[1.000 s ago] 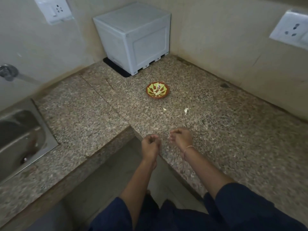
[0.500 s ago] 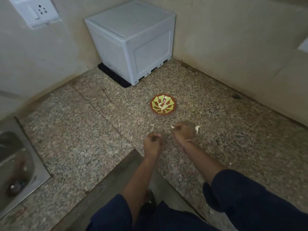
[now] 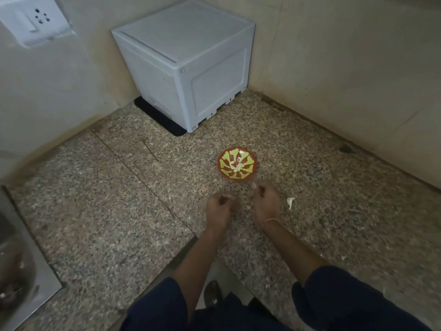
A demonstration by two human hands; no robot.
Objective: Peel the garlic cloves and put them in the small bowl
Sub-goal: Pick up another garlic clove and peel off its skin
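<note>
Head view is showing both yr hands close together over the speckled brown granite counter (image 3: 100, 211), just on the near side of the small round red bowl w/ yellow-green petal pattern (image 3: 250, 174). Left hand (image 3: 218, 209) and right hand (image 3: 266, 203) are both curling their fingers inward. Can't tell whether either is pinching a clove or skin, as it's too blurred. Pale peeled garlic cloves (image 3: 235, 167) are lying in the bowl's middle. One whitish curved garlic piece (image 3: 290, 202) is lying on the counter just right of yr right hand, not touching it; clove or loose skin, can't tell. It's prob. going to be light and small, w/ papery skin tearing easily and turning slick once bare. So you're best pinching it by the ends w/ thumb and forefinger, not squeezing hard.
</note>
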